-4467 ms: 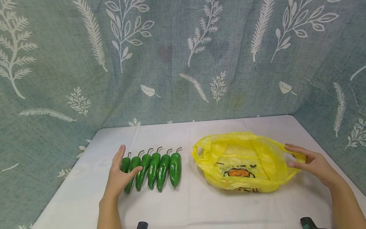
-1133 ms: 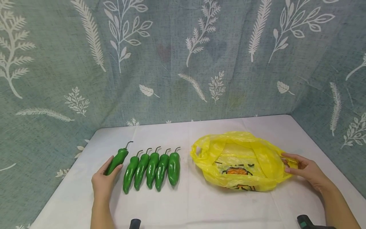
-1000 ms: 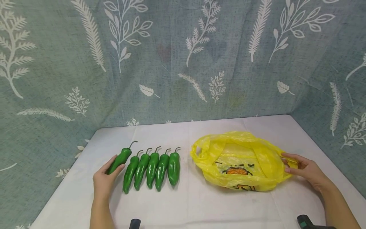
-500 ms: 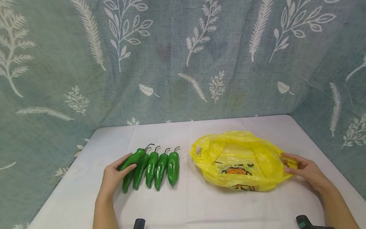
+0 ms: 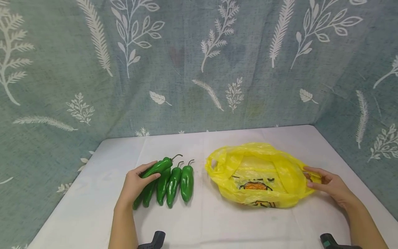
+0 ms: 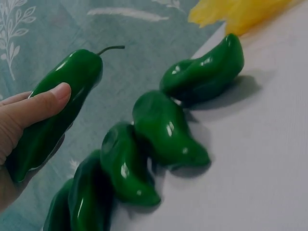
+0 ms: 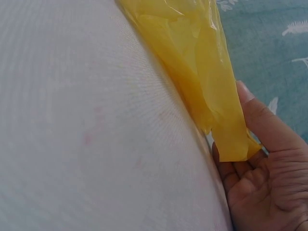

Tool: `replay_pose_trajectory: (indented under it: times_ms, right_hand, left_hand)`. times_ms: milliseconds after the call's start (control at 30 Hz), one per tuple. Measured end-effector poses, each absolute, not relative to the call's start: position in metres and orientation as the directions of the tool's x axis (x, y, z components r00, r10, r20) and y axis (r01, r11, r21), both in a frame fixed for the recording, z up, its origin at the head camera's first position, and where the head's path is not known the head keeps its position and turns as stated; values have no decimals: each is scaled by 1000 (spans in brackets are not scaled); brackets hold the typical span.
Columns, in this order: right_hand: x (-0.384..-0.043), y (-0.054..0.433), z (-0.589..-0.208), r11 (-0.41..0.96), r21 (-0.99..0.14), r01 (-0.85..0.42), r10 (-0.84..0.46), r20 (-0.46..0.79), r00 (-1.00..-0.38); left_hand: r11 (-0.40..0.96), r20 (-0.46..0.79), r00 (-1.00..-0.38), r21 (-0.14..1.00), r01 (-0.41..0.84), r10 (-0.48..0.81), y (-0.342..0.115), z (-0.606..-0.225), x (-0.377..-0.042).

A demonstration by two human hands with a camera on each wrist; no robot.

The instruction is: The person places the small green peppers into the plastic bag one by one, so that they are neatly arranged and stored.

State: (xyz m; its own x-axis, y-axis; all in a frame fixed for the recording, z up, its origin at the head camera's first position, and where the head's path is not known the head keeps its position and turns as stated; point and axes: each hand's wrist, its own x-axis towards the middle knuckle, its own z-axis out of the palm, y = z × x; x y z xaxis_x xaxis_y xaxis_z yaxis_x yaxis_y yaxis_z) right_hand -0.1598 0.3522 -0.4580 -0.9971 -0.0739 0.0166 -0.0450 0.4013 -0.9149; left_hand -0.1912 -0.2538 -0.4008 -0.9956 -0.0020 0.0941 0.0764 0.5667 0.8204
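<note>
My left hand point(image 5: 135, 182) grips a glossy green chili pepper point(image 5: 161, 165) between thumb and fingers. In the left wrist view that pepper point(image 6: 79, 72) is tilted, its thin curved stem pointing up and right, and the thumb lies along its side. In the head view it overlaps the left part of a row of similar green peppers point(image 5: 187, 183), partly hiding several of them. On the right, my right hand point(image 5: 329, 183) holds a handle of the yellow plastic bag point(image 5: 261, 200). The right wrist view shows this handle point(image 7: 228, 120) between the thumb and the curled fingers.
The bag's wide mouth faces up, and an orange and black print shows on it. A white cloth point(image 5: 236, 228) covers the table. Behind and at the sides hangs a blue-green leaf-patterned curtain point(image 5: 174, 86). Dark wrist-mount parts point(image 5: 158, 238) show at the lower edge.
My left hand took hold of the leftmost pepper, raised it off to the left, then carried it right over the row. My right hand shifted slightly left with the bag's handle and then stayed.
</note>
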Motion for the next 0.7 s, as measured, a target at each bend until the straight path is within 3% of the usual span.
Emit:
replay_pose_trajectory:
  times_ms: [700]
  right_hand:
    - [-162, 353, -459, 395, -918, -38, -75, 9, -997]
  left_hand:
    - [473, 78, -991, 873, 121, 110, -193, -395, -215]
